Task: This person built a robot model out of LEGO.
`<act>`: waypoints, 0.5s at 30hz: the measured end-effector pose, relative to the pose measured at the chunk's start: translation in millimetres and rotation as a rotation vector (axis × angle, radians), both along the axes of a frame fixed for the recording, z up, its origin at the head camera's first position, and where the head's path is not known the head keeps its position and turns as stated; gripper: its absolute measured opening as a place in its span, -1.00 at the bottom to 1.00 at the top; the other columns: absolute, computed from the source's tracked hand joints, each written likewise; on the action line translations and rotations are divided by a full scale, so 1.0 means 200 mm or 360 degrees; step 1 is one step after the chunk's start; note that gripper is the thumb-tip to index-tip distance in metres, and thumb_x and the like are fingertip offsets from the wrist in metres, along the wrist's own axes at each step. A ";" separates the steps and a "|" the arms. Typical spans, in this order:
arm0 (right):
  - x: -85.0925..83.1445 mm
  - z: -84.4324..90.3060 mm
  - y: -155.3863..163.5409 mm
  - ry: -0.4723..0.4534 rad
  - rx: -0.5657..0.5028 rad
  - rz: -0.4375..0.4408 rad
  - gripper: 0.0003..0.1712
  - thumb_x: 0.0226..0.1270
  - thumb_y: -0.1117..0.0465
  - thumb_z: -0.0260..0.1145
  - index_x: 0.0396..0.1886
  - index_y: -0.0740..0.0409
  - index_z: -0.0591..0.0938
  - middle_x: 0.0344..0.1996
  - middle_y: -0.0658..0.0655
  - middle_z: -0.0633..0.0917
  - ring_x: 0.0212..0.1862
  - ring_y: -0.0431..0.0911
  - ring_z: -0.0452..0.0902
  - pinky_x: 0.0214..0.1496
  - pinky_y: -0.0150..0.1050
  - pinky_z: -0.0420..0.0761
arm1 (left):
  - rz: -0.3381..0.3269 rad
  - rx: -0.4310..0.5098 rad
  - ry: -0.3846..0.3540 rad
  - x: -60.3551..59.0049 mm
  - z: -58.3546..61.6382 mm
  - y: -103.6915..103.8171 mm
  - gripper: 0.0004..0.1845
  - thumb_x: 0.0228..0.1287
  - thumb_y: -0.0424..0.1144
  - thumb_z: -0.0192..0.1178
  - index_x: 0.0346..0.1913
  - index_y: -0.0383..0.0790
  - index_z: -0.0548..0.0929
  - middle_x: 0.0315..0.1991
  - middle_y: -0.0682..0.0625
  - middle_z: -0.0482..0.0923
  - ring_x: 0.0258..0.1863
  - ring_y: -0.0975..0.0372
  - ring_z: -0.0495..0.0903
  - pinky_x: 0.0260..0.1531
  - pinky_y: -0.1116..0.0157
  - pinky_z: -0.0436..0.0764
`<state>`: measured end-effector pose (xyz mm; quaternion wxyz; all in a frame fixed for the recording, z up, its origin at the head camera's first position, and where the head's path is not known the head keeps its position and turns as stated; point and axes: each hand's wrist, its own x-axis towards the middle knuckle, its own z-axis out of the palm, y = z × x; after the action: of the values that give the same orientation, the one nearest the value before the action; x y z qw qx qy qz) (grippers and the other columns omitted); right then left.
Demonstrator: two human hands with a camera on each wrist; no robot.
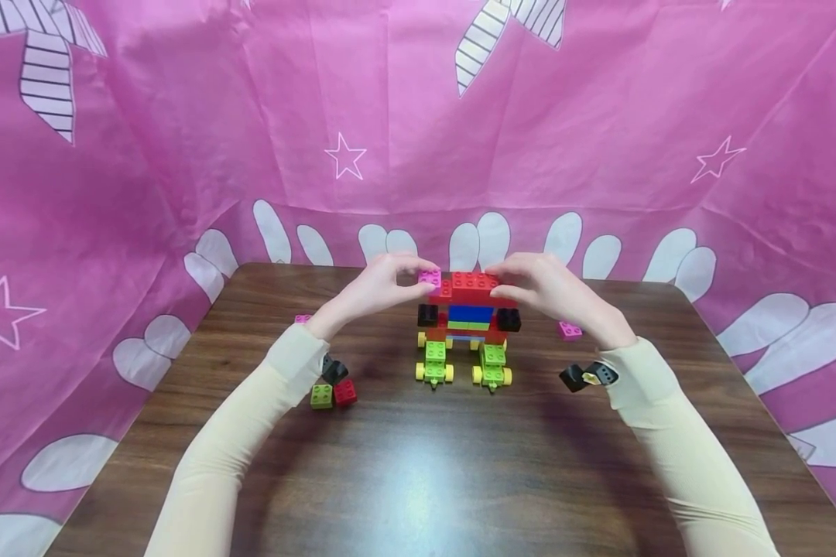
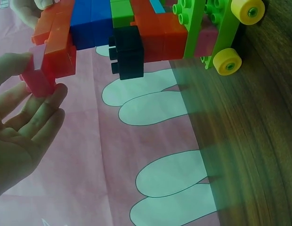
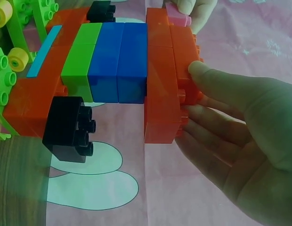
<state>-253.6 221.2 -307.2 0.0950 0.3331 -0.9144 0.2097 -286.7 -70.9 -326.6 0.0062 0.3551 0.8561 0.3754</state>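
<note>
Left hand [image 1: 376,290] pinches a small pink brick [image 1: 429,278] between thumb and fingertips, holding it against the left end of the red top layer [image 1: 475,287] of a brick model [image 1: 468,325]; whether the brick is already pressed home cannot be told. Right hand [image 1: 546,288] curls its thumb and fingers round the right end of that red layer, steadying it. The model itself stands near the middle of the tabletop [image 1: 418,464] and looks well advanced: two green wheeled feet [image 1: 435,363] with yellow wheels, a red body with blue and green bands, a black brick [image 1: 428,315] on each side, and the red top in place. Loose pieces remain unused, by my reading: a green brick [image 1: 322,396] and red brick [image 1: 345,392] to the left of the model, another pink brick [image 1: 569,330] and a black piece [image 1: 588,376] to its right, a further pink one [image 1: 303,319] behind the left wrist.
</note>
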 end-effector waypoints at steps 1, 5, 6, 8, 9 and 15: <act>0.00 0.00 0.00 -0.0004 0.0006 -0.0003 -0.55 0.24 0.14 0.46 0.11 0.17 0.69 -0.07 0.16 0.78 -0.01 0.03 0.69 0.12 0.01 0.67 | -0.0001 -0.0005 0.0007 0.00 0.00 0.00 -0.61 0.33 -0.09 0.28 0.16 -0.13 0.66 0.02 -0.02 0.69 0.06 0.18 0.60 0.15 0.16 0.60; 0.00 0.01 0.00 -0.0009 0.0018 -0.0016 -0.56 0.24 0.13 0.45 0.11 0.15 0.69 -0.10 0.15 0.78 -0.03 0.01 0.69 0.10 0.00 0.67 | -0.0001 -0.0020 0.0016 0.00 0.00 0.00 -0.61 0.34 -0.08 0.28 0.16 -0.12 0.66 0.04 -0.02 0.68 0.09 0.18 0.59 0.18 0.16 0.59; 0.00 0.01 0.00 -0.0008 0.0019 -0.0018 -0.56 0.24 0.13 0.45 0.11 0.14 0.69 -0.11 0.14 0.78 -0.04 0.01 0.69 0.10 0.00 0.67 | -0.0001 -0.0021 0.0017 0.00 0.00 0.00 -0.61 0.34 -0.08 0.28 0.16 -0.12 0.66 0.03 -0.02 0.68 0.08 0.18 0.59 0.18 0.16 0.58; 0.00 0.01 0.00 -0.0006 0.0020 -0.0020 -0.56 0.24 0.13 0.45 0.11 0.14 0.69 -0.11 0.14 0.79 -0.05 0.00 0.69 0.09 -0.01 0.67 | -0.0003 -0.0023 0.0021 0.00 0.00 0.00 -0.62 0.33 -0.08 0.28 0.15 -0.13 0.66 0.02 -0.02 0.67 0.08 0.18 0.59 0.18 0.16 0.58; 0.00 0.01 0.00 -0.0005 0.0020 -0.0021 -0.56 0.24 0.13 0.46 0.11 0.14 0.69 -0.12 0.14 0.79 -0.06 0.00 0.69 0.08 -0.01 0.68 | -0.0004 -0.0025 0.0024 0.00 0.00 0.00 -0.62 0.33 -0.08 0.28 0.15 -0.13 0.67 0.02 -0.02 0.67 0.08 0.18 0.59 0.18 0.16 0.58; -0.01 0.01 0.00 -0.0009 0.0026 -0.0040 -0.56 0.23 0.12 0.46 0.10 0.13 0.70 -0.13 0.12 0.79 -0.06 0.00 0.69 0.07 -0.01 0.68 | -0.0018 -0.0025 0.0023 -0.02 0.00 0.00 -0.61 0.32 -0.08 0.29 0.14 -0.13 0.67 0.01 -0.01 0.67 0.08 0.19 0.59 0.16 0.17 0.60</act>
<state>-255.0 220.3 -305.0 0.0924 0.3217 -0.9204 0.2020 -289.9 -71.7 -326.9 0.0048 0.3626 0.8570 0.3661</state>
